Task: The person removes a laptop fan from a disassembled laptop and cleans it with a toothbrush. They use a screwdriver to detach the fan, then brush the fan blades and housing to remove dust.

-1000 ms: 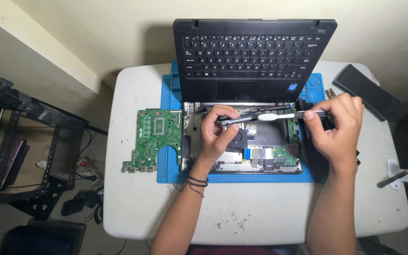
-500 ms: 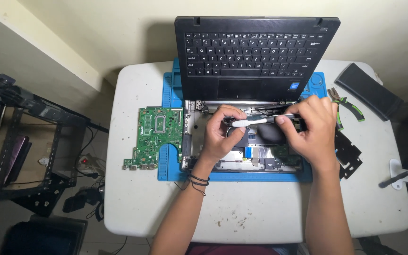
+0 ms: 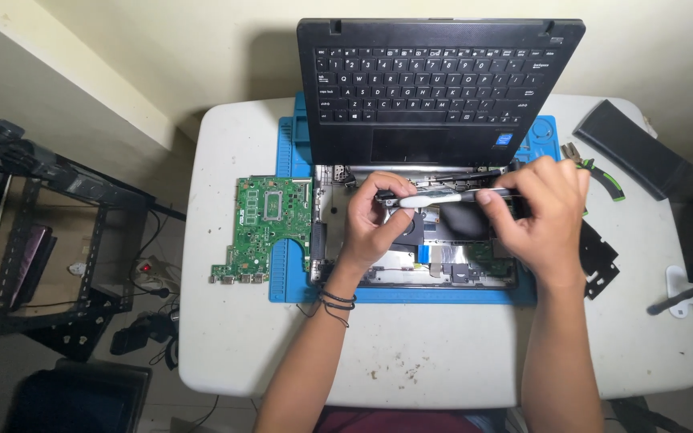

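1. Your left hand (image 3: 374, 220) rests inside the one opened laptop base (image 3: 415, 269), fingers curled and pinching the left end of a single slim white tool (image 3: 443, 197).
2. Your right hand (image 3: 543, 212) closes its fingers around the other end of that tool, thumb and forefinger pressed together on it.
3. The tool lies almost level between your two hands, just above the base and just below the upturned keyboard panel (image 3: 435, 88).
4. One green circuit board (image 3: 265, 228) lies flat on the table (image 3: 443, 361), to the left of the base, its right edge on the blue mat (image 3: 290, 277).
5. One pair of green-handled pliers (image 3: 599, 172) sits right of your right hand.
6. One black flat piece (image 3: 599, 261) lies beside your right wrist.
7. One long black bar (image 3: 631, 148) rests at the table's far right corner.
8. Your left wrist wears a few thin dark bands (image 3: 334, 301); I cannot tell exactly how many.
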